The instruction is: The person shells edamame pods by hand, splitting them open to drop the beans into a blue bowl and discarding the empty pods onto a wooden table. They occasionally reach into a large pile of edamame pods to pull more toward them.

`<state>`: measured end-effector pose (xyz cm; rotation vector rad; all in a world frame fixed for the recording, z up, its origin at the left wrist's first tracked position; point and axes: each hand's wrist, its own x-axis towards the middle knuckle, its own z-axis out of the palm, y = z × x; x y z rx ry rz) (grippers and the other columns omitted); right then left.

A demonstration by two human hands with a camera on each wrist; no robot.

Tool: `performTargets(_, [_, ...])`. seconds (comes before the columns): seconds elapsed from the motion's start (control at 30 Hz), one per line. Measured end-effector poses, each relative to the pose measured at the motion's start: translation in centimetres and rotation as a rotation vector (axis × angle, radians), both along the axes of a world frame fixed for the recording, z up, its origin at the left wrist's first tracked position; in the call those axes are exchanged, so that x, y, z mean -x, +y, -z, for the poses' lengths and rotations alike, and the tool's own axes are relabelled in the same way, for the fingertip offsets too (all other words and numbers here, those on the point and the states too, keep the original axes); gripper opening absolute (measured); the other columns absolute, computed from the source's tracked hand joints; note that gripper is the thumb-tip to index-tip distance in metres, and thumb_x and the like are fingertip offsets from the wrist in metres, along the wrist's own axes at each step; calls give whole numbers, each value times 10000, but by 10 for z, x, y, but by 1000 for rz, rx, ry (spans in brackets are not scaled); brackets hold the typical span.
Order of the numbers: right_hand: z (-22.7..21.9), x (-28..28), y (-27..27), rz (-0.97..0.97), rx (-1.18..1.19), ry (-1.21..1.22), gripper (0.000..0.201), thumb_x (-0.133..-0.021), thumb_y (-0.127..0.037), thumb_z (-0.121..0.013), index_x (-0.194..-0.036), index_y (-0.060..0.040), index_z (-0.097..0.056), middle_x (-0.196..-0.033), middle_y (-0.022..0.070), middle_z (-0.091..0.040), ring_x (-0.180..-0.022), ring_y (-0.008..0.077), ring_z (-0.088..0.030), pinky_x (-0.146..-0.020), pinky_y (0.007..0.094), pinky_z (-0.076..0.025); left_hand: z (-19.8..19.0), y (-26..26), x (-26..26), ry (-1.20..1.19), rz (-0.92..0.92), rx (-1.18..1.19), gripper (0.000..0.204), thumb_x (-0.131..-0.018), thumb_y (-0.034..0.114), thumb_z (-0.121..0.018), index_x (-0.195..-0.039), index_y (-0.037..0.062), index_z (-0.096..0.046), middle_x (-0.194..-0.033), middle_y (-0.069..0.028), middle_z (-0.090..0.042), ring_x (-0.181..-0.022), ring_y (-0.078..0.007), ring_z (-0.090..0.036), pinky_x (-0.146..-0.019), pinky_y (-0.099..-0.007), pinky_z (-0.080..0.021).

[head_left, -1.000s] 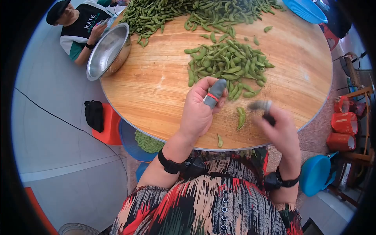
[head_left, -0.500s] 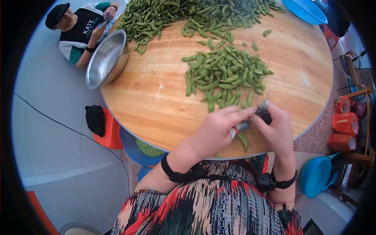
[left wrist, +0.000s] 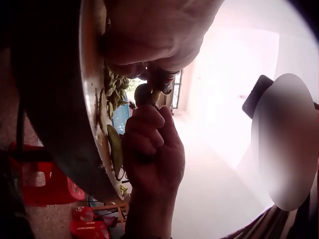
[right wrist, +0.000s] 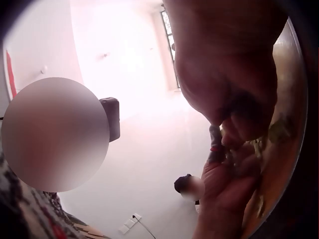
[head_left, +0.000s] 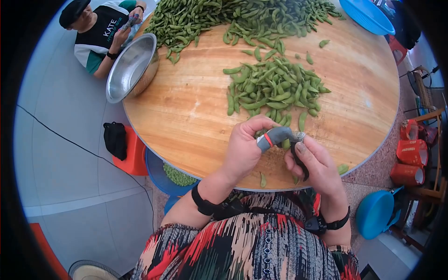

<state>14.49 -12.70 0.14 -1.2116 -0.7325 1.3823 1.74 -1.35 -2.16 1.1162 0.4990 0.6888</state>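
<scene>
A grey cover with a red band is on a digit of the left hand, which pinches a green pod above the table's near edge. Close beside it, the right hand curls round a dark curved piece; something silvery shows at its fingertips. In the left wrist view the left hand is above the curled right hand, their digits nearly meeting. The right wrist view has the right hand over the left hand; the pod there is mostly hidden.
A pod pile lies beyond the hands on the round table, with a larger heap behind. A steel bowl tilts at the left, near another person. Below the edge, a blue basin holds small green pieces.
The hands, apart one second ago, have come together; the left has turned and now pinches a pod. Another pod now shows at the table edge right of the right hand.
</scene>
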Motion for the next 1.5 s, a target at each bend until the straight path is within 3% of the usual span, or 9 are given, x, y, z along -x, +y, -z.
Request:
performTargets(0.37, [1,-1,-4,-65,65,184,196,-947,-177,-406,-898,-25,-519,-662,-33,-488,-510,22,-374,-430,173,-283,-4,-1,5,84,43,25,114,-772,90,-682,-739,26,-594,-719,-2,-580,-639,-74,-531,-585,-207,-416])
performTargets(0.57, [-9,3,-4,-52,72,-12,178,-944,-146,-412,-951,-22,-539,-634,-45,-470,-490,10,-355,-426,164,-275,-10,-2,8,236,-18,-607,137,-753,93,-693,-719,32,-575,-682,4,-548,-630,-74,-483,-567,-206,-377])
performTargets(0.67, [-10,2,-10,-149,-10,45,182,-945,-145,-410,-965,-17,-538,-624,-47,-463,-478,8,-347,-425,157,-272,-6,0,8,-8,139,-415,185,-751,150,-710,-713,31,-575,-651,13,-496,-615,-75,-460,-550,-225,-374])
performTargets(0.73, [-14,5,-11,-147,4,159,181,-945,-145,-411,-961,-17,-538,-629,-45,-469,-475,5,-342,-424,155,-265,-9,-3,9,-267,365,167,170,-786,168,-680,-749,40,-575,-687,19,-507,-620,-67,-480,-546,-202,-392])
performTargets(0.9, [-14,9,-4,-97,43,350,170,-935,-127,-420,-916,-13,-545,-633,-28,-485,-477,28,-377,-426,188,-296,-2,0,8,-306,379,364,165,-811,179,-658,-844,47,-565,-789,6,-549,-675,-53,-524,-549,-174,-405])
performTargets(1.07, [-3,16,8,189,-196,-823,103,-880,-73,-488,-835,4,-539,-597,23,-497,-515,104,-474,-485,270,-390,-1,-7,0,-86,109,111,186,-809,149,-661,-933,54,-560,-834,10,-573,-709,-26,-522,-543,-154,-389])
performTargets(1.27, [-3,5,19,252,-5,-280,68,-814,-40,-554,-855,12,-537,-610,183,-497,-514,267,-522,-512,324,-412,-4,0,3,-111,157,295,221,-814,79,-633,-1015,34,-554,-919,-3,-585,-729,-37,-523,-611,-147,-416])
performTargets(1.37, [-9,19,22,280,-91,-677,77,-825,-64,-559,-834,11,-544,-591,172,-491,-503,262,-520,-492,329,-401,-4,-1,1,-42,110,327,233,-849,79,-581,-1078,46,-555,-953,6,-583,-770,-49,-527,-638,-149,-417])
performTargets(1.5, [1,13,18,204,-142,-864,131,-836,-111,-581,-807,9,-538,-566,155,-470,-477,200,-497,-467,336,-379,2,0,2,148,1,-379,301,-846,2,-486,-1131,72,-556,-999,-25,-572,-821,-112,-533,-692,-206,-427])
